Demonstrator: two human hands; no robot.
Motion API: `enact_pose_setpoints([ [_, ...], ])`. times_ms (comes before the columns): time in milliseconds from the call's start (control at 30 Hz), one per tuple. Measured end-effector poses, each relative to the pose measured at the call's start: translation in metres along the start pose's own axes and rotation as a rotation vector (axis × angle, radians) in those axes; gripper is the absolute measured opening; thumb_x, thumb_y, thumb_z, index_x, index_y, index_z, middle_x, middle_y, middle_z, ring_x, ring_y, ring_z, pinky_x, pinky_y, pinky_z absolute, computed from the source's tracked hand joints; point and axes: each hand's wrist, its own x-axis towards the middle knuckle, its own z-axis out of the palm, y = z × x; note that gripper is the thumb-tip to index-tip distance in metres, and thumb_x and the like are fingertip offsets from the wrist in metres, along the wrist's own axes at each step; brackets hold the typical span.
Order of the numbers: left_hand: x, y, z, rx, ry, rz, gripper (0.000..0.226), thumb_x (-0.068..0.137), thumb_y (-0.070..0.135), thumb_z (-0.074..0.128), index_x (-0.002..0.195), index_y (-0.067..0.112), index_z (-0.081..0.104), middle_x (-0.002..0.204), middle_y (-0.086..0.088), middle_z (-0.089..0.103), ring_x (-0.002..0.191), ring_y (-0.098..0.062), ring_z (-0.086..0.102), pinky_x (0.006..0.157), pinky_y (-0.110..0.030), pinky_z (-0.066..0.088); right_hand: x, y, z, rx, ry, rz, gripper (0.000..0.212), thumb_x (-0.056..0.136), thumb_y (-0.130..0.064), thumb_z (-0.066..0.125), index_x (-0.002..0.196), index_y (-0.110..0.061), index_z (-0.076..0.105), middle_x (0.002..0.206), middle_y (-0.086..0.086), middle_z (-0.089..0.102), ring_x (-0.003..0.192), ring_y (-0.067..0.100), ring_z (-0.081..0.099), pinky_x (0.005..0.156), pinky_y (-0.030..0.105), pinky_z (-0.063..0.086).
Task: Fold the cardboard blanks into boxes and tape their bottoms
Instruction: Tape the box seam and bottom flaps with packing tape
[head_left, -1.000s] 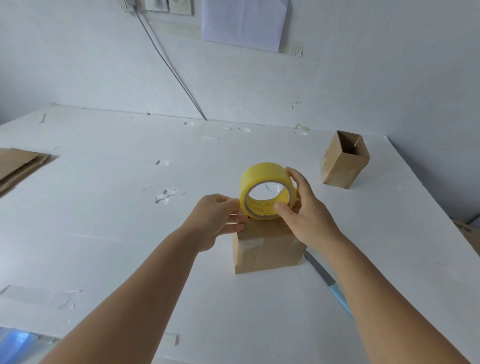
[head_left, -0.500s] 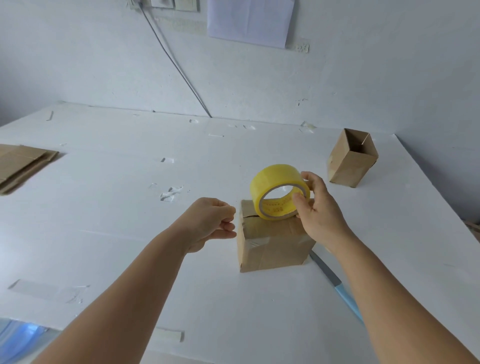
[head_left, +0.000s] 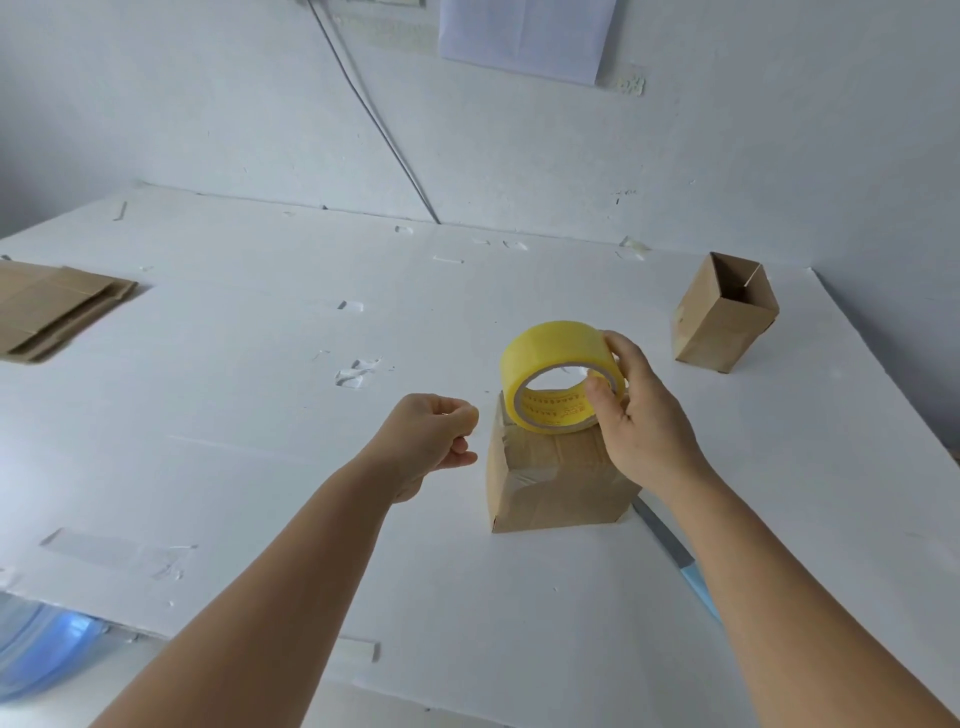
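Observation:
A folded cardboard box (head_left: 550, 483) stands on the white table (head_left: 249, 405), with clear tape over its top face. A yellow tape roll (head_left: 545, 345) stands on edge on the box's top. My right hand (head_left: 644, 431) grips the roll, thumb inside the core and fingers over the rim. My left hand (head_left: 428, 436) hovers just left of the box, thumb and forefinger pinched together as if on the tape's free end. The clear strip itself is hard to make out.
A second cardboard box (head_left: 727, 322) stands open-topped at the back right. Flat cardboard blanks (head_left: 52, 306) lie stacked at the left edge. A blue-handled knife (head_left: 675, 556) lies right of the taped box, partly under my right forearm. Tape scraps dot the table.
My left hand left the roll and drew back to the left in a pinch. My right hand shifted the roll slightly right along the box's top.

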Motion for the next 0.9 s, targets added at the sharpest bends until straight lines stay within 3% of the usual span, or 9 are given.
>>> enact_pose_setpoints([
  [133, 0.002, -0.01, 0.002, -0.053, 0.0, -0.039, 0.023, 0.091, 0.01, 0.059, 0.112, 0.0, 0.056, 0.076, -0.005, 0.053, 0.06, -0.012, 0.049, 0.074, -0.034, 0.059, -0.001, 0.001, 0.001, 0.018, 0.0, -0.016, 0.043, 0.099, -0.033, 0.044, 0.14, -0.032, 0.034, 0.129, -0.01, 0.053, 0.103, 0.015, 0.054, 0.083, 0.032, 0.043],
  [367, 0.007, -0.022, 0.01, -0.077, 0.02, -0.066, 0.03, 0.091, 0.014, 0.059, 0.118, 0.003, 0.05, 0.081, -0.006, 0.055, 0.063, -0.013, 0.049, 0.076, -0.034, 0.057, -0.001, 0.004, 0.003, 0.029, -0.002, -0.003, 0.046, 0.098, -0.036, 0.044, 0.142, -0.035, 0.033, 0.138, -0.01, 0.048, 0.114, 0.016, 0.054, 0.089, 0.032, 0.043],
  [467, 0.014, -0.037, 0.019, -0.068, 0.028, -0.123, 0.028, 0.09, 0.017, 0.062, 0.113, 0.005, 0.051, 0.082, -0.008, 0.054, 0.063, -0.014, 0.05, 0.074, -0.034, 0.058, 0.0, 0.004, 0.004, 0.007, -0.013, 0.003, 0.047, 0.097, -0.038, 0.044, 0.142, -0.036, 0.032, 0.14, -0.011, 0.047, 0.117, 0.016, 0.052, 0.086, 0.029, 0.039],
  [567, 0.008, -0.065, 0.034, -0.043, 0.012, -0.206, 0.015, 0.093, 0.019, 0.056, 0.091, 0.006, 0.05, 0.08, -0.01, 0.046, 0.062, -0.015, 0.047, 0.063, -0.03, 0.056, -0.001, 0.004, 0.003, 0.005, -0.022, 0.032, 0.047, 0.098, -0.039, 0.043, 0.143, -0.038, 0.03, 0.14, -0.01, 0.047, 0.12, 0.015, 0.05, 0.089, 0.029, 0.039],
  [633, 0.005, -0.077, 0.039, -0.092, 0.014, -0.221, 0.016, 0.094, 0.02, 0.054, 0.089, 0.006, 0.051, 0.08, -0.009, 0.048, 0.063, -0.015, 0.048, 0.065, -0.031, 0.056, -0.001, 0.004, 0.003, 0.01, -0.025, 0.036, 0.047, 0.098, -0.04, 0.042, 0.143, -0.038, 0.03, 0.14, -0.01, 0.047, 0.121, 0.015, 0.05, 0.091, 0.03, 0.04],
  [733, 0.004, -0.074, 0.039, 0.07, 0.126, -0.101, 0.006, 0.094, 0.02, 0.05, 0.094, 0.014, 0.051, 0.092, -0.005, 0.055, 0.075, -0.017, 0.056, 0.077, -0.036, 0.054, 0.0, 0.004, 0.004, 0.004, -0.035, 0.046, 0.048, 0.097, -0.042, 0.041, 0.144, -0.039, 0.029, 0.141, -0.01, 0.046, 0.123, 0.015, 0.049, 0.094, 0.032, 0.041],
  [800, -0.002, -0.061, 0.038, 0.17, 0.173, 0.098, 0.012, 0.095, 0.016, 0.042, 0.103, 0.019, 0.05, 0.109, -0.001, 0.057, 0.098, -0.015, 0.056, 0.085, -0.029, 0.048, 0.0, 0.004, 0.004, -0.001, -0.032, 0.046, 0.048, 0.097, -0.043, 0.041, 0.144, -0.038, 0.029, 0.141, -0.01, 0.047, 0.122, 0.016, 0.049, 0.094, 0.032, 0.041],
  [900, -0.025, -0.043, 0.046, 0.037, -0.005, 0.423, 0.041, 0.094, 0.02, 0.038, 0.133, 0.032, 0.041, 0.135, 0.018, 0.044, 0.126, 0.005, 0.038, 0.1, -0.012, 0.031, 0.0, 0.004, 0.004, -0.015, -0.028, 0.052, 0.047, 0.098, -0.043, 0.04, 0.143, -0.039, 0.029, 0.139, -0.01, 0.049, 0.12, 0.016, 0.051, 0.094, 0.034, 0.042],
])
